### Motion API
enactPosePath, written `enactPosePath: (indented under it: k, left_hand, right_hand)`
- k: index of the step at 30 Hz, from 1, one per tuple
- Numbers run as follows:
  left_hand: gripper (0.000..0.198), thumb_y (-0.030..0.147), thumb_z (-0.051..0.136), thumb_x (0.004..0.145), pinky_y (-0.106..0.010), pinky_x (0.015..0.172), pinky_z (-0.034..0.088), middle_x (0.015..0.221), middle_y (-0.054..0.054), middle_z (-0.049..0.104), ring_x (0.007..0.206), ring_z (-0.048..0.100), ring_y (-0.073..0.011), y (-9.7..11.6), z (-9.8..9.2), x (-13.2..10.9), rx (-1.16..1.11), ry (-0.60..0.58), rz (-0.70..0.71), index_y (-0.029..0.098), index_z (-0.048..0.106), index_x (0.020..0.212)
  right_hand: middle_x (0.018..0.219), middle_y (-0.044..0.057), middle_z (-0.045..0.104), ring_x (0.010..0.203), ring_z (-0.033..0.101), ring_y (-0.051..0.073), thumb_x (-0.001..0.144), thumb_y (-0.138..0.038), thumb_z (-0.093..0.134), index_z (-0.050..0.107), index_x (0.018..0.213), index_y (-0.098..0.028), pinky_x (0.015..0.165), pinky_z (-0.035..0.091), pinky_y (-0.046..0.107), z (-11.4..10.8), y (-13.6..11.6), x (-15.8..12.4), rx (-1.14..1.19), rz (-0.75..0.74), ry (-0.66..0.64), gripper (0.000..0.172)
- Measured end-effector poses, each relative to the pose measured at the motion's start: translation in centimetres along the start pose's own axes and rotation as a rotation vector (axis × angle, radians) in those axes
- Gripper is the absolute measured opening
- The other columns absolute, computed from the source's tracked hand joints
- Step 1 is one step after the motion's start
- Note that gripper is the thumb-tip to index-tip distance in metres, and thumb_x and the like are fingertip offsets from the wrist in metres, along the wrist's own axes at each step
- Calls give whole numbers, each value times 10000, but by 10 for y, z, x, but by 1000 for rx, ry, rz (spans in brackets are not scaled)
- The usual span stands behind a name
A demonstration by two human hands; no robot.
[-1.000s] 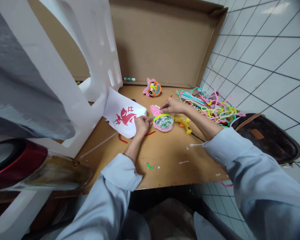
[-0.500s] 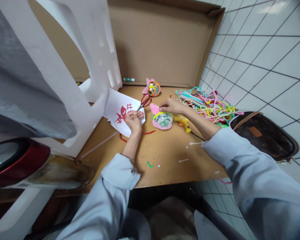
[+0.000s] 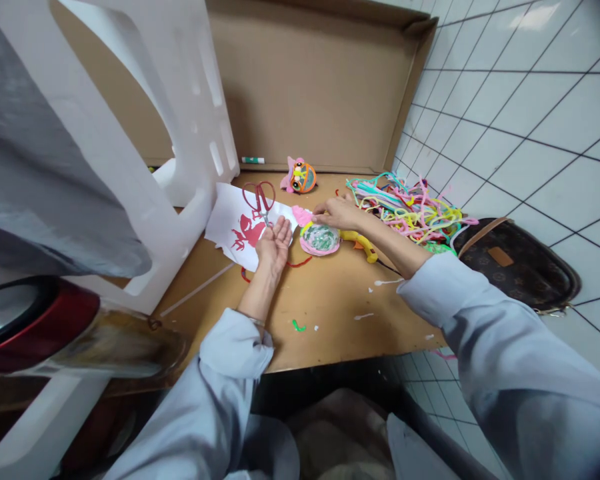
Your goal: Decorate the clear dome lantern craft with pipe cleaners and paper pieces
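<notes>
My left hand (image 3: 275, 241) lies palm up with its fingers spread on the edge of a white paper sheet (image 3: 225, 223) with a red print. Red-handled scissors (image 3: 259, 198) lie on that sheet, their blades pointing at my fingertips. Whether the fingertips touch the blades is unclear. My right hand (image 3: 337, 212) is closed in a pinch on a pink fuzzy piece (image 3: 303, 215) at the top of a round pink and green craft ball (image 3: 320, 239) on the cardboard work surface (image 3: 330, 313).
A yellow glue gun (image 3: 363, 241) lies right of the ball. Several coloured pipe cleaners (image 3: 410, 207) are piled at the right. An orange and pink craft figure (image 3: 300, 179) stands at the back. A brown bag (image 3: 520, 263) sits off the right edge, white foam packing (image 3: 130, 133) at left.
My left hand lifted the red scissors beside the ball, carried them left over the paper, and now lies open with the scissors on the sheet. My right hand stayed on the pink piece.
</notes>
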State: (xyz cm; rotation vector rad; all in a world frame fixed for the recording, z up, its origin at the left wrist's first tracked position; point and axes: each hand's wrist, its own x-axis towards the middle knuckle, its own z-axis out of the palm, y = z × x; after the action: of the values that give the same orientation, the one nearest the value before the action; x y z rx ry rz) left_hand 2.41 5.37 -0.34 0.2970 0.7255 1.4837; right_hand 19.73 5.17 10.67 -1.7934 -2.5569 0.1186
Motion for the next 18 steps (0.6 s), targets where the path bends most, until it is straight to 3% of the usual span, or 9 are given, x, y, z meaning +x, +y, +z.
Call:
enactPosePath:
  k: [5,8,11,15,18]
  left_hand:
    - [288,186,359,1023,-353,1119,473,1184,-123,765,1217,682,-180,-8,10,-12,-25,-104,-58,210,469,758]
    - [283,187,374,1015,-389,1127,469,1112,-117,782,1191,693,-193,-12,12,-15,8,-104,-78,218,449,744]
    - [267,195,374,1011,-466,1117,472,1167,-119,766,1231,670,-220,-13,8,-14,49,-116,-115,214,447,754]
    - [165,219,466,968,-576,1070,480,1242,-112,738,1295,626,-261,-15,1,-13,94,-140,-145,210,473,803]
    - [167,221,500,945,-593,1063,479,1239,-121,736,1295,621,-270,-18,-2,-14,96,-160,-142,209,449,787]
  right_hand:
    - [1238,128,749,1216,642,334,968,-384,521,714,1257,-207,1061,321,497,-1,-4,-4,-23,4,-37,389]
    - [1355,148,689,1316,580,367,908,-453,634,648,1354,-217,1095,320,511,0,-5,-6,-48,19,-78,505]
    - [1363,147,685,1347,559,376,822,-523,736,618,1390,-224,1117,323,488,2,-7,-7,-50,26,-104,653]
    - [1350,134,697,1325,584,373,803,-562,748,627,1382,-243,1133,315,499,5,-10,-9,-25,31,-67,673]
    - [1371,140,684,1323,585,380,794,-563,755,617,1396,-247,1140,302,531,7,-12,-12,-21,16,-53,694]
